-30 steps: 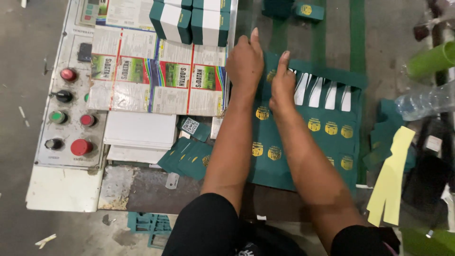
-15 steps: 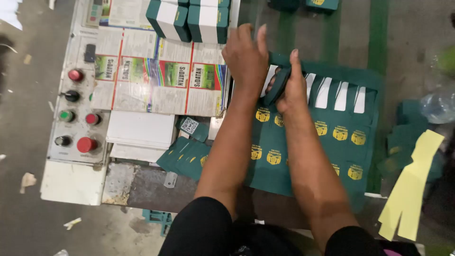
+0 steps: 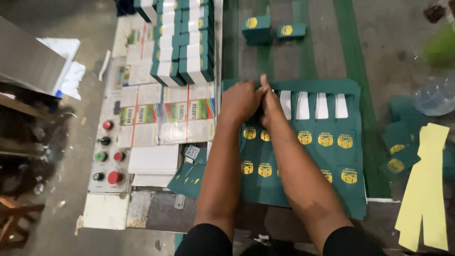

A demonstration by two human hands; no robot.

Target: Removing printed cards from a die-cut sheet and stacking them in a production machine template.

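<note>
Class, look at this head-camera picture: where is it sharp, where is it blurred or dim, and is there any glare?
Head view: the hands and green sheet are fairly sharp and evenly lit; the right edge is smeared, with a green blur and a hazy bottle; the left side is dim; no strong glare shows.

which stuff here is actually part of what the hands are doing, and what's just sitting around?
In hand:
- left hand and right hand, together at the top edge of the green die-cut sheet
- folded green boxes beyond the sheet
- stacked boxes

Lying about:
- button panel
- yellow paper strips
- plastic bottle
- white sheets
</note>
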